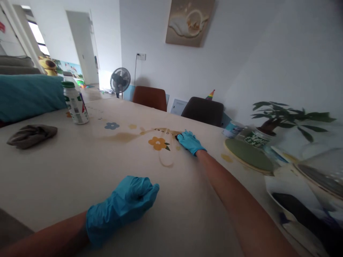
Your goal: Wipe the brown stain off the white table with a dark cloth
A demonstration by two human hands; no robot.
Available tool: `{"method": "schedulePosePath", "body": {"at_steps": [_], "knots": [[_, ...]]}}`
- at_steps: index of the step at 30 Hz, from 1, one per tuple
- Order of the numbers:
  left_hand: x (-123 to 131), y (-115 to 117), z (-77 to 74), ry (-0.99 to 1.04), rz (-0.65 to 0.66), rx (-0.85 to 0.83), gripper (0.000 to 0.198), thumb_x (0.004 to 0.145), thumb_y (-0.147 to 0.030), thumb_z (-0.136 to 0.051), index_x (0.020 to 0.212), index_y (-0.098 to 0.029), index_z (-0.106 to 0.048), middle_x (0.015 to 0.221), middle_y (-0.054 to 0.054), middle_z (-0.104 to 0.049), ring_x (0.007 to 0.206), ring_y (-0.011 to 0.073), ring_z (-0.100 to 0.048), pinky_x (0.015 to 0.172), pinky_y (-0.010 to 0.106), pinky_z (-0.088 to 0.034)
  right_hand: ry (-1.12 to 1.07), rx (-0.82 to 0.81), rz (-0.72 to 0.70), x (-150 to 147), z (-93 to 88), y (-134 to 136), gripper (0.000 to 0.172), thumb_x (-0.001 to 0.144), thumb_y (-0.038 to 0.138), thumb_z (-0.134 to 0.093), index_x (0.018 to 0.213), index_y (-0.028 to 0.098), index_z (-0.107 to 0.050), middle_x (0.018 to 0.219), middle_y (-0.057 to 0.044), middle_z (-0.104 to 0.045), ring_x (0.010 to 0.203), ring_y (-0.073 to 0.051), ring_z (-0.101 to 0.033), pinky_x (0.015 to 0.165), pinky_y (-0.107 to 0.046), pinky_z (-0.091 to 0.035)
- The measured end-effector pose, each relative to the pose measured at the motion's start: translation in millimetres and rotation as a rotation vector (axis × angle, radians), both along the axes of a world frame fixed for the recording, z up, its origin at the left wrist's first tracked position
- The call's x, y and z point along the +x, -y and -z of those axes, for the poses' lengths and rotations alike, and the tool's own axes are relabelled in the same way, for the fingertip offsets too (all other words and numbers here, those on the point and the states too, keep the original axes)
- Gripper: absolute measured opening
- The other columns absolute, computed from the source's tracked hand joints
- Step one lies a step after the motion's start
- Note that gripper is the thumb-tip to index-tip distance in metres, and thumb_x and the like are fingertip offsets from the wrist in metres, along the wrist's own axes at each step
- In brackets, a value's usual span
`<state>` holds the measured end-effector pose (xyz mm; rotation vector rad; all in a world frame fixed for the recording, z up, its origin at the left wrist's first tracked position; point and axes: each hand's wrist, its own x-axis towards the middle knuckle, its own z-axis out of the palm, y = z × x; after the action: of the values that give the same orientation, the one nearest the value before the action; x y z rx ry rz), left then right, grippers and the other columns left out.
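Two gloved hands on the bench (80, 171), both in blue gloves. Left hand (128, 203) rests near the near edge, fingers curled into a loose fist, nothing in its grip. Right hand (190, 142) is stretched out toward the far edge, palm down, pressing on a small dark object (178, 137) that peeks out at its fingertips; too little shows to tell what it is or whether the fingers close around it. It sits right at the end of a brownish liquid spill (125, 136) that runs along the bench top, next to an orange flower print (158, 143). Faint ring-shaped smear (166, 161) just on the near side of that flower. Green-capped white bottle (75, 104) stands upright toward the far left corner, crumpled grey cloth (31, 135) lies near the left edge, well apart from both hands. Round green mat (249, 155), a jar (254, 137) and a potted plant (284, 117) sit by the right edge.
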<state>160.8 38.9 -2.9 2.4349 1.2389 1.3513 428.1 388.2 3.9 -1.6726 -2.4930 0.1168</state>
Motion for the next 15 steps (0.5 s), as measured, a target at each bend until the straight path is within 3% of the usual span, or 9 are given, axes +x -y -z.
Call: {"method": "schedulePosePath", "body": {"at_steps": [3,8,15], "knots": [[2,0,-0.8,0.005,0.006,-0.006,0.046,0.118,-0.004,-0.054,0.076,-0.024,-0.053,0.064,-0.007,-0.057,0.053,0.0104,-0.048,0.059,0.03,-0.034,0.002,-0.048,0.059,-12,-5.0,-17,0.07,0.131,0.053,-0.039,0.171,0.016,-0.083,0.207,-0.025,-0.052,0.192,-0.049,-0.047,0.158,-0.073,-0.038],[-2,-2,3.1,-0.01,0.009,-0.033,0.045,0.118,-0.005,-0.054,0.077,-0.023,-0.054,0.064,-0.006,-0.058,0.054,0.0105,-0.048,0.059,0.029,-0.033,0.001,-0.062,0.059,-19,-8.0,-25,0.064,0.132,0.045,-0.039,0.167,0.017,-0.085,0.195,-0.026,-0.068,0.184,-0.045,-0.057,0.156,-0.067,-0.04],[-2,-5,2.3,0.02,0.011,-0.205,0.046,0.121,-0.018,-0.05,0.077,-0.024,-0.041,0.066,-0.005,-0.048,0.056,0.0112,-0.038,0.06,0.031,-0.028,-0.002,-0.047,-0.103,-8,-6.6,13,0.052,0.131,0.039,-0.048,0.159,0.026,-0.09,0.191,-0.016,-0.074,0.187,-0.041,-0.058,0.162,-0.066,-0.034]]}}
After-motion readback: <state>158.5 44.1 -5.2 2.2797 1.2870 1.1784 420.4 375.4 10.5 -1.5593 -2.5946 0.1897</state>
